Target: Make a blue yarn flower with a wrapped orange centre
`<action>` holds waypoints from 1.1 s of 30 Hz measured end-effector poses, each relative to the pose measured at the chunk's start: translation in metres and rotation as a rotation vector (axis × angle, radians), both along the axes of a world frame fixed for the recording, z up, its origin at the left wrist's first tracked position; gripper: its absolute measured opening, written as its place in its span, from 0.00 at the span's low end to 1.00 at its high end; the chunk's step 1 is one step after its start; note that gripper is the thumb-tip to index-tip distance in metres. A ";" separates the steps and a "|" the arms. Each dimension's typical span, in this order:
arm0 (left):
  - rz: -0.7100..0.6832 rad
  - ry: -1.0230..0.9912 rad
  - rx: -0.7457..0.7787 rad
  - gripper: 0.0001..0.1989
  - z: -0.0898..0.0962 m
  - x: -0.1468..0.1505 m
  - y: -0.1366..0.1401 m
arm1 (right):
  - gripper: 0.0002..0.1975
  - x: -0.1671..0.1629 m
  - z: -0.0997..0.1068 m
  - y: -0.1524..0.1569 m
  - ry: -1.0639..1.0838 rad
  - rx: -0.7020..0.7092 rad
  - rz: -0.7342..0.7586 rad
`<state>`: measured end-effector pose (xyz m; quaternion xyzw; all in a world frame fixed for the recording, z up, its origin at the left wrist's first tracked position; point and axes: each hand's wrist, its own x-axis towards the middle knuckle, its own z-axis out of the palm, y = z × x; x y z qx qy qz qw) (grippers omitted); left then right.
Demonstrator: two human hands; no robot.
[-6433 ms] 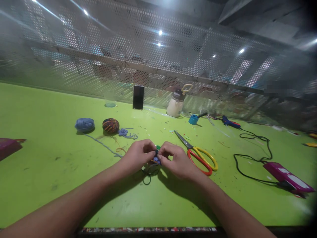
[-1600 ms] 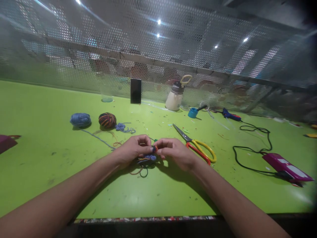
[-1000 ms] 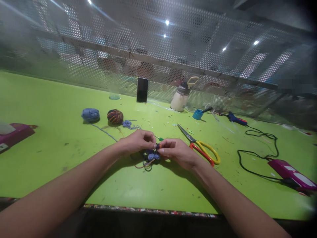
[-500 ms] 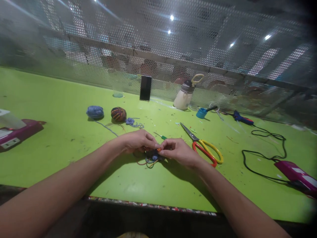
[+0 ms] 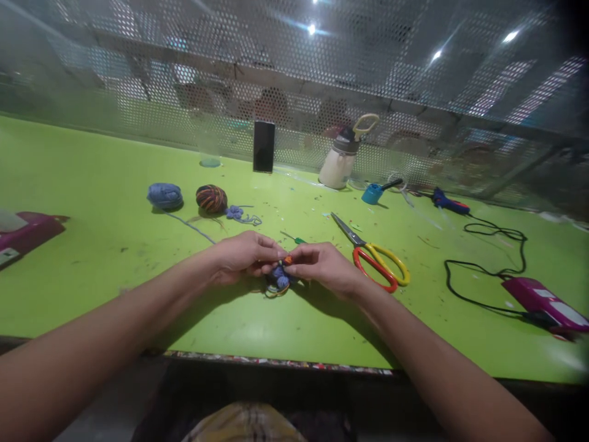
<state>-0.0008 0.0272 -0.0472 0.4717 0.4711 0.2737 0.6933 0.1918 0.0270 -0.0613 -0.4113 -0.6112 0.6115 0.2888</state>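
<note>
Between my two hands is a small crocheted yarn piece [image 5: 281, 279] in blue, dark and orange, with loose yarn ends hanging below it. My left hand [image 5: 246, 256] pinches its left side, fingers closed. On its right side, my right hand [image 5: 324, 265] grips the orange part between thumb and forefinger. Just beyond the fingertips lies a green-handled crochet hook [image 5: 298, 240]. Large scissors [image 5: 375, 258] with one red and one yellow handle rest to the right of my right hand. Fingers hide part of the yarn piece.
A blue yarn ball [image 5: 165, 196], a multicoloured yarn ball [image 5: 211, 199] and a blue crocheted flower [image 5: 234, 212] lie back left. Behind are a phone [image 5: 264, 147], bottle [image 5: 337, 162], blue tape roll [image 5: 372, 194] and glue gun [image 5: 451, 203]. A purple power strip [image 5: 545, 302] with black cable is right.
The whole view has shifted, so the table things sit a little higher and further left. More of the blue yarn piece shows between my fingers; both hands still hold it.
</note>
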 end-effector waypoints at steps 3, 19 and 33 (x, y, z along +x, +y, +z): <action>0.029 -0.082 -0.053 0.09 -0.007 -0.001 -0.007 | 0.08 -0.001 -0.004 0.001 -0.009 0.050 -0.001; -0.025 -0.262 -0.150 0.06 -0.013 -0.001 -0.022 | 0.08 0.005 -0.001 0.001 -0.099 0.136 0.100; 0.070 -0.024 -0.007 0.10 -0.011 0.009 -0.028 | 0.07 0.005 0.004 -0.001 -0.205 0.135 0.102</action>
